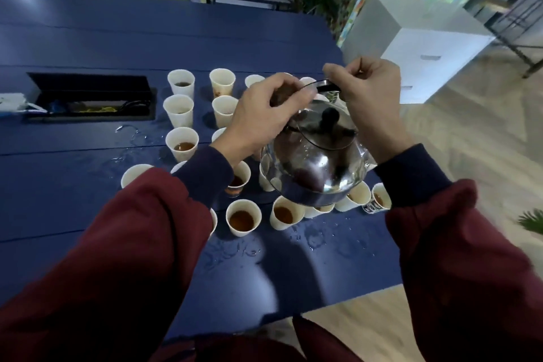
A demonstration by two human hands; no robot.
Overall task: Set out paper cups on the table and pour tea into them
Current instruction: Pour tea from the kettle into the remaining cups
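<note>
I hold the steel teapot [317, 173] in the air above the middle of the paper cups [243, 217], which stand in rows on the blue table [73, 47]. Both of my hands are on its thin hoop handle [327, 86]. My left hand [264, 114] curls over the handle's left run, and my right hand [367, 97] pinches round the dark grip at the top. Neither hand is free.

The pot looks wide and rounded, so with tea in it I judge it heavy, and it may hang and swing under such a slim handle. The polished metal is probably slick, and perhaps hot, so I would take it only by the handle. The lid, with its black knob [330, 118], sits loose-looking on top. I would tilt gently, or steady it with a finger.

The cups are light and thin-walled. A knock from the pot's belly would tip them, and several already hold brown tea. Drops of spilled liquid [311, 239] lie on the table near the front row, so the surface there is wet and cups may slide.
</note>
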